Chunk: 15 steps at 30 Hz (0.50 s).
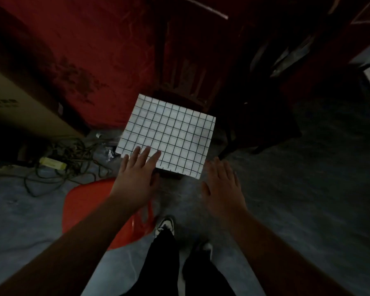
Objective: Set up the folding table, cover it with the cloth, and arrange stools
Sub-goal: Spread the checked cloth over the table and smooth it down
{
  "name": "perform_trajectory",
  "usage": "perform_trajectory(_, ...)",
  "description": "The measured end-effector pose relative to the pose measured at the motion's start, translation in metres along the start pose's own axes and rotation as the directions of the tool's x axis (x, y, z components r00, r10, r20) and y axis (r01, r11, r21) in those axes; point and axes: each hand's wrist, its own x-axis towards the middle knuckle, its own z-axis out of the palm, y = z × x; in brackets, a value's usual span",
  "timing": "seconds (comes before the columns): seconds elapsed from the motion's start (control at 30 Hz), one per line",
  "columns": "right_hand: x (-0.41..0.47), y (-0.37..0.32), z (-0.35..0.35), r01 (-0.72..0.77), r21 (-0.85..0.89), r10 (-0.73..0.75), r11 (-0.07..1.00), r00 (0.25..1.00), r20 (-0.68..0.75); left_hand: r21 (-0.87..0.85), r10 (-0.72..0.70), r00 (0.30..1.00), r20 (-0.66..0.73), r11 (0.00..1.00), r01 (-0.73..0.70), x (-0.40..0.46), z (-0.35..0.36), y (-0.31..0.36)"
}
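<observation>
Dim room hides what supports the folded checked cloth (167,136) under open hands.

Two bare forearms in shot, no sleeves showing, nothing on the wrists. Left hand (135,180) and right hand (222,189) both without rings or gloves. Below, black trousers (165,261) cover both legs, and one shoe (166,226) shows, white with dark panels, laced; the other is too dark to read.

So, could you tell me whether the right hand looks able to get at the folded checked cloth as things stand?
Probably yes: the right hand hovers open just short of the checked cloth's near corner, and nothing lies between them.
</observation>
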Motion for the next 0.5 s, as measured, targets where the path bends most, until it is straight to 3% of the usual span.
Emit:
perform_trajectory(0.33, 0.141, 0.113, 0.142, -0.065, 0.097, 0.054, 0.993, 0.992, 0.113, -0.095, -0.204, 0.977, 0.061, 0.973, 0.209, 0.109, 0.17, -0.013)
perform_trajectory(0.5, 0.194, 0.134, 0.218, -0.19, 0.406, 0.122, 0.894, 0.974, 0.189, -0.102, -0.32, 0.938, 0.135, 0.937, 0.334, 0.128, 0.252, -0.034)
